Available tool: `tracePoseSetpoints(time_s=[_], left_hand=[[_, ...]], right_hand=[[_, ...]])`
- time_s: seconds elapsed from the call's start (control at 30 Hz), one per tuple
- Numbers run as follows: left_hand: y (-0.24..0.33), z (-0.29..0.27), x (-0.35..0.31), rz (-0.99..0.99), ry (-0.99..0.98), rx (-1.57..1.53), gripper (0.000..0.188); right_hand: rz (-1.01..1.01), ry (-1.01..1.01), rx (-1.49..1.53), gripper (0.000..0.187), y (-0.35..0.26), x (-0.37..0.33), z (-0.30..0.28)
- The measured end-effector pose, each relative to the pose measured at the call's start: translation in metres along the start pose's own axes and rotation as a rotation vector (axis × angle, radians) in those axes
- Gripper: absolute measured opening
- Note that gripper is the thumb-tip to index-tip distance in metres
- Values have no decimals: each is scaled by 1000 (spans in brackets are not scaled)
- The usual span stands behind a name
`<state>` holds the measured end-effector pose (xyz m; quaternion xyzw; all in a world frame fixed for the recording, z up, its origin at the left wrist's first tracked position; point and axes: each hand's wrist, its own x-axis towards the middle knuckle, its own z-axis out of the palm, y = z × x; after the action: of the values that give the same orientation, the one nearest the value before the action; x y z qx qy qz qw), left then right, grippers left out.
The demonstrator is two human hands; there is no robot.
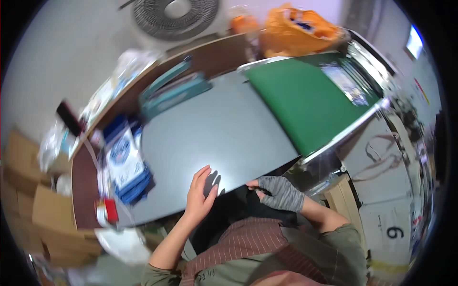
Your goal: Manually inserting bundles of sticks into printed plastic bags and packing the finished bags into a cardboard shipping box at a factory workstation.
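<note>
A packing workshop, shown by the green conveyor belt (296,100) beside the grey tabletop (205,126), cardboard boxes (55,209) and piled blue packets (126,164)

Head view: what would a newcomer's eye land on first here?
Probably the broad green surface to the right of the grey tabletop, with a bright orange bag beyond its far end. Next, the right hand by the tabletop's near edge, in a mottled grey glove, while the left hand is bare.
</note>
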<state>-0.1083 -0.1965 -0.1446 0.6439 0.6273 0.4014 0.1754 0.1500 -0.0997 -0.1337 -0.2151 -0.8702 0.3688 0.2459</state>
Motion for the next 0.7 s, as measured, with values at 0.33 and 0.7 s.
tracePoseSetpoints(time_s=[0.33,0.7], left_hand=[[-76,103,150,-24,61,-387,41],[-62,89,158,-219,118,-741,39]], right_hand=[[287,965,-717,51,82,-12,-144],[1327,1080,-905,68,261,-80,-323]])
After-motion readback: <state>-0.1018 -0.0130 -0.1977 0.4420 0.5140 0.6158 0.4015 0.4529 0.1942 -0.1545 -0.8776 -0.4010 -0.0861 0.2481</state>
